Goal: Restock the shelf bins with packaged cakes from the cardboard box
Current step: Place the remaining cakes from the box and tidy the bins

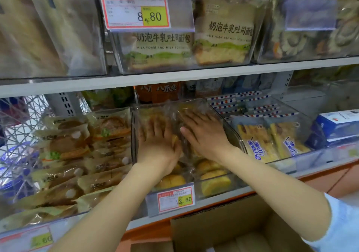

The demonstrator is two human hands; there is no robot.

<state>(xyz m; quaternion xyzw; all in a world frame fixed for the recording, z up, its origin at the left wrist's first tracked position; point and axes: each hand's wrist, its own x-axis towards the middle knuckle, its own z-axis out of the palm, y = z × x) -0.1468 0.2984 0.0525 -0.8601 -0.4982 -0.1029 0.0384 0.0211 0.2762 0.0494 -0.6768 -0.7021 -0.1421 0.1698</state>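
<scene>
Right of a bin of soft, matte beige packets (77,150), the left hand (157,141) lies flat, fingers straight and gripping nothing, on glossy, crinkled clear wrappers inside the hard transparent middle bin (134,135). The right hand (204,133) presses flat beside it in the same way. The packaged cakes (213,182), round and yellow, fill this bin, and the brown cardboard box (233,222) stands open below it.

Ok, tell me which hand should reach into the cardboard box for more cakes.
Right. The cardboard box sits low on the right, under the right forearm, so the right hand likely just draws back and down. The left hand, flat on the packaged cakes, would have to cross over.
</scene>
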